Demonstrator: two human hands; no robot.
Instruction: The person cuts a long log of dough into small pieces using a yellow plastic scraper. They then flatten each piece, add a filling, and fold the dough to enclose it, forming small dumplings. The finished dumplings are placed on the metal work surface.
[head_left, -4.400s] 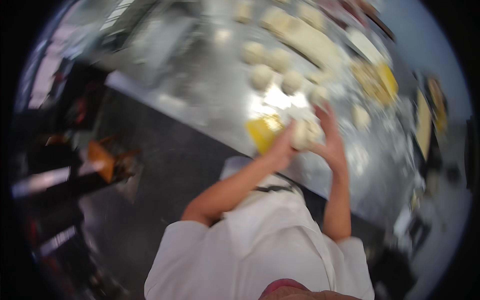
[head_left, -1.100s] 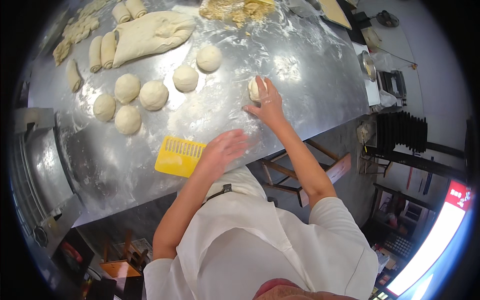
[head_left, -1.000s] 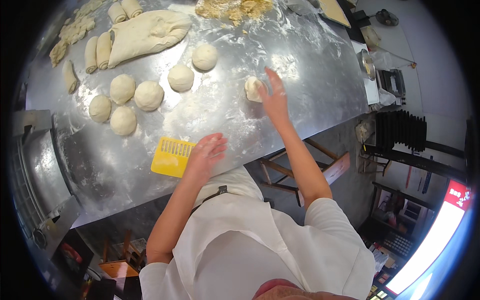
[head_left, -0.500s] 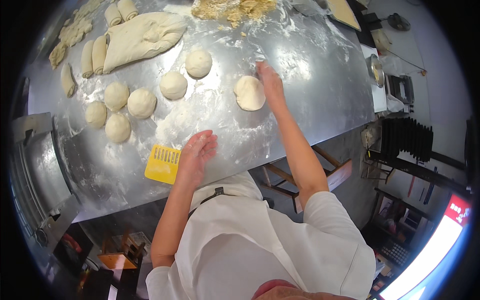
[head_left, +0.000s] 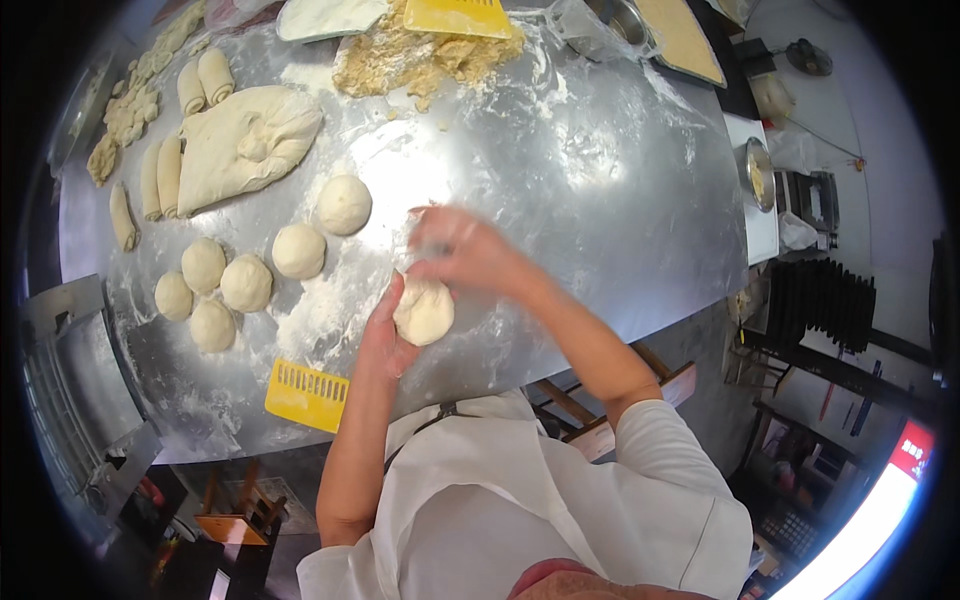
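A round dough ball (head_left: 424, 311) sits on the floured steel table (head_left: 600, 190) just in front of me. My left hand (head_left: 381, 335) cups its left side, palm against the dough. My right hand (head_left: 455, 247) hovers over the ball's far edge, blurred, fingers curved toward it. A yellow plastic scraper (head_left: 306, 395) lies flat near the table's front edge, left of my left arm. Several finished dough balls (head_left: 245, 283) are grouped to the left, with one more (head_left: 343, 204) farther back.
A large sheet of dough (head_left: 240, 145) and several rolled dough logs (head_left: 160, 175) lie at the back left. Crumbly dough (head_left: 425, 60) with a second yellow scraper (head_left: 457, 16) sits at the far edge. Metal bowls (head_left: 757, 172) stand at the right.
My right hand pulled the dough ball from the right side of the table toward me. My left hand left the yellow scraper and came up against the ball.
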